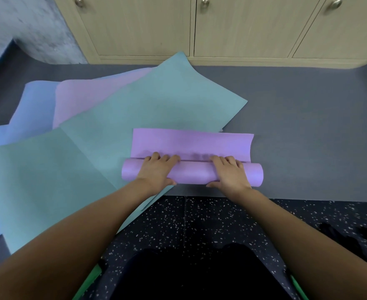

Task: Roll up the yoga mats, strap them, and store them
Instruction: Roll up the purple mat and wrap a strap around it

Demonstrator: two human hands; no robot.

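Observation:
A purple yoga mat lies mostly rolled on the grey floor mat, with a short flat end still spread out beyond the roll. My left hand grips the left part of the roll, fingers over the top and thumb on the near side. My right hand grips the right part the same way. To the left, several unrolled mats overlap: a teal mat, another teal mat, a pink mat and a blue mat.
Light wooden cabinet doors with round knobs stand along the far edge. A dark speckled floor lies between me and the grey mat. A blurred black object lies on that floor at the right.

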